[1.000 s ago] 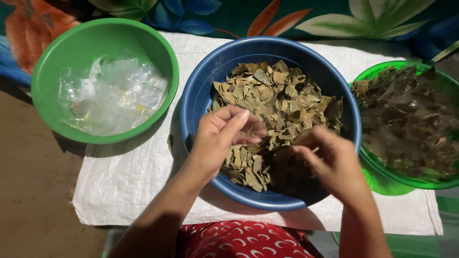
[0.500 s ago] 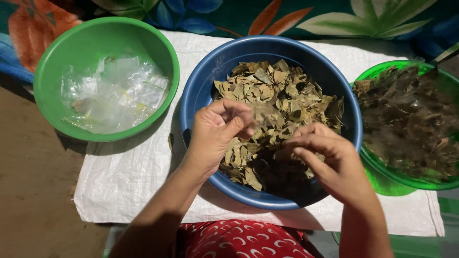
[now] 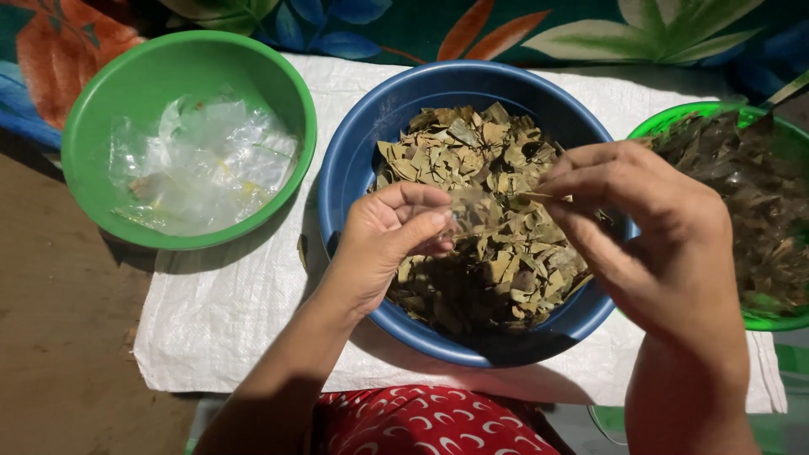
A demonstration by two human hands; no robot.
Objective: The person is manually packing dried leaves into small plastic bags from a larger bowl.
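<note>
**leafpicker:** Leaf piece (image 3: 493, 209), thin and see-through, stretched between my two hands right over the blue basin (image 3: 371, 126). My left hand (image 3: 383, 244) is closed on one end with thumb and forefinger, and my right hand (image 3: 649, 236) pinches the other end. Looks to me like I'm mid-sort, pulling one bit out of the dry leaf pile (image 3: 480, 244).

**curious_one:** What's around you?

**leafpicker:** Green bowl (image 3: 101, 109) on my left holding clear plastic scraps (image 3: 202, 164), another green bowl (image 3: 763, 320) on my right full of darker leaves (image 3: 742, 202). All on a white woven sack (image 3: 227, 320). Next move, I reckon, needs a gentle grip so the piece doesn't tear.
</note>
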